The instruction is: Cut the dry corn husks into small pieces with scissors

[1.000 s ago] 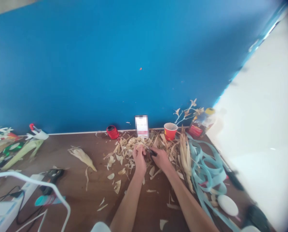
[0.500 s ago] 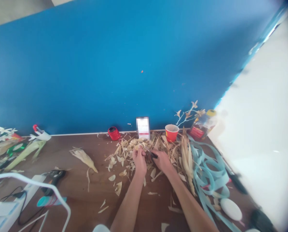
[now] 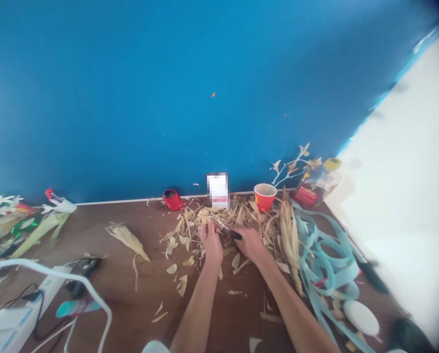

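Note:
My left hand (image 3: pixel 212 241) is closed in a pinch on a small pale piece of dried corn husk (image 3: pixel 205 218), at the near side of a heap of husk scraps (image 3: pixel 190 225). Dark-handled scissors (image 3: pixel 234 234) are in my right hand (image 3: pixel 249 243), its fingers wrapped round the handles. Their blades point left toward the piece in my left hand; whether they touch it I cannot tell. Cut husk petals (image 3: pixel 171 269) lie scattered on the brown table (image 3: pixel 131 314) left of my forearm.
Behind the heap stand a phone (image 3: pixel 218 191), a red speaker-like object (image 3: pixel 172 199) and a red paper cup (image 3: pixel 265 197). Dried husks (image 3: pixel 291 240) and tangled blue-green ribbon (image 3: pixel 325 260) lie right. Another husk (image 3: pixel 128 240), a glue gun (image 3: pixel 83 272) and a power strip (image 3: pixel 31 314) are left.
The camera view has shifted slightly. Both hands stay almost in the same place, the left still on the husk piece and the right still on the scissors.

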{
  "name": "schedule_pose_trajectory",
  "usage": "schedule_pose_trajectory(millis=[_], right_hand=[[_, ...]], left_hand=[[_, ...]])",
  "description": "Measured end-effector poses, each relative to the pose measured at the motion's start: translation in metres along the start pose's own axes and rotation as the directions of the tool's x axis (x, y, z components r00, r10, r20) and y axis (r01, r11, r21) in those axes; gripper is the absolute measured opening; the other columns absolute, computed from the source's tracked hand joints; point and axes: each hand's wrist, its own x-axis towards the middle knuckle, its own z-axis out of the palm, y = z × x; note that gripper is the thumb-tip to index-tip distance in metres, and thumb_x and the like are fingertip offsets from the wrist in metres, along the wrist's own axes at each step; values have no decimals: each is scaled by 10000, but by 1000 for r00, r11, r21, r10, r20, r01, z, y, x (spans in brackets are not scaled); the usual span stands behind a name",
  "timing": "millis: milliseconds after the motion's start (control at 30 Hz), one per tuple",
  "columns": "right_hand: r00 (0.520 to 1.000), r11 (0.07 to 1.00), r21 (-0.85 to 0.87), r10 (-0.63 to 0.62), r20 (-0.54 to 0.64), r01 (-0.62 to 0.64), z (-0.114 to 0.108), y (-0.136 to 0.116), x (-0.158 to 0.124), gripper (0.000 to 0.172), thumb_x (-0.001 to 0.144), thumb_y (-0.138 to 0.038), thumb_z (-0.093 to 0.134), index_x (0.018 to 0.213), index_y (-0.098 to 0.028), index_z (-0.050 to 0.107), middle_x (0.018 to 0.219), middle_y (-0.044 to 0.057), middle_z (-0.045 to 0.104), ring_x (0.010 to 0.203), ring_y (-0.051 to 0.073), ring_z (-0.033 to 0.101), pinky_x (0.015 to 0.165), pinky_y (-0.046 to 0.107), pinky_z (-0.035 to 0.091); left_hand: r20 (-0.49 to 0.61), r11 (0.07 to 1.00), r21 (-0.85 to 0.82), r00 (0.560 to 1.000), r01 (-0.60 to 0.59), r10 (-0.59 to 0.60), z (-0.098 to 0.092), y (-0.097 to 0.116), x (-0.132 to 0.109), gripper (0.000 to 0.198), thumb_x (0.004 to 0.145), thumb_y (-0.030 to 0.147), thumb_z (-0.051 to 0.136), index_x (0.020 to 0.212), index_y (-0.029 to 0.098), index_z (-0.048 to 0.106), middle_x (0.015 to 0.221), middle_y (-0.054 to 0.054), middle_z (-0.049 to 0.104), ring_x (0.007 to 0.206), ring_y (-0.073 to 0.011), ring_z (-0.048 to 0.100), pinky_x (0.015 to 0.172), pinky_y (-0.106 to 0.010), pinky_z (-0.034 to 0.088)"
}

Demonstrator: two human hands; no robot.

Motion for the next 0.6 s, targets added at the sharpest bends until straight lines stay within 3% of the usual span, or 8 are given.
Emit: schedule_pose_trajectory(millis=[133,300,600], right_hand=[[1000,999,-44,9,12,-8,2,3,0,514,710,-124,565,1165,-349,648,1077,-8,703,1000,202,656,869,273,481],[999,994,-101,-51,3,51,3,2,-1,531,721,-128,542,1191,-359,629,1076,-10,703,985,201,660,847,269,483],[998,982,-184,-52,-32,46,3,-3,-2,526,721,-144,549,1194,-361,624,1061,0,712,957,199,663,833,269,475]], left_hand=[[44,979,159,991,-130,125,-1,2,-3,352,839,472,544,641,191,473,588,22,452,559,-113,421,587,-252,355],[33,947,265,984,-180,178,-5,1,-3,372,861,499,497,641,202,461,586,11,461,551,-131,429,590,-272,351],[43,932,288,975,-222,219,-7,1,2,405,849,537,491,632,195,493,594,0,496,563,-141,448,596,-277,348]])
